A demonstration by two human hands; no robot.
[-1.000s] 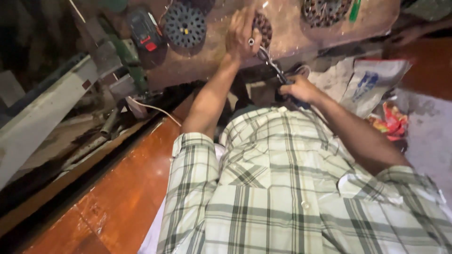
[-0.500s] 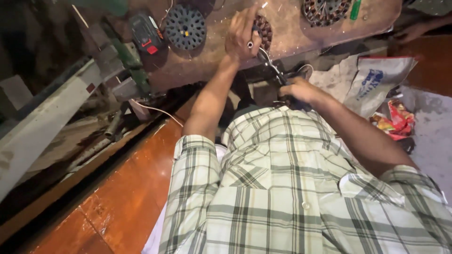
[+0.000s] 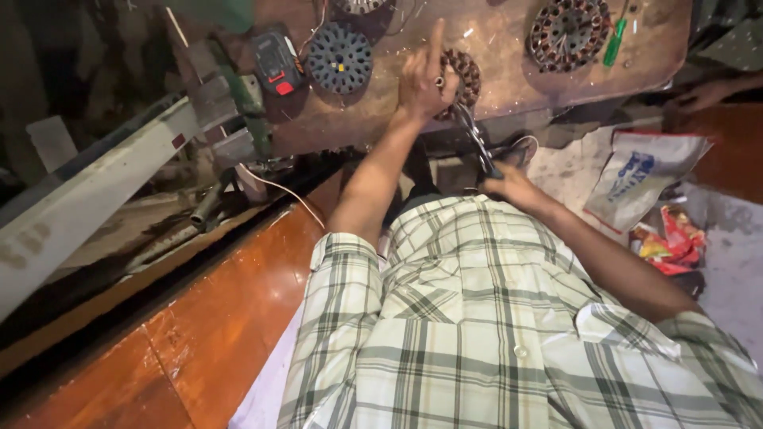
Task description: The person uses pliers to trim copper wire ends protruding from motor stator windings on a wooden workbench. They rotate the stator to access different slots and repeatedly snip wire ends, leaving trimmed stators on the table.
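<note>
Pliers working at a wound stator on the brown table.
Right hand (image 3: 509, 181) is gripping the pliers (image 3: 475, 141), tips at the stator (image 3: 463, 77) at 12 o'clock; left hand (image 3: 423, 78) is pressing it, forefinger raised. Black stator (image 3: 340, 57) lying at 9 o'clock, green screwdriver (image 3: 614, 43) at 2 o'clock, table (image 3: 509, 87) scuffed, orange floor (image 3: 214, 318) below.

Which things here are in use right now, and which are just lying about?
In use: left hand on the wound stator; right hand gripping pliers.

Lying about: black stator, far stator, green screwdriver, battery, bags.
</note>
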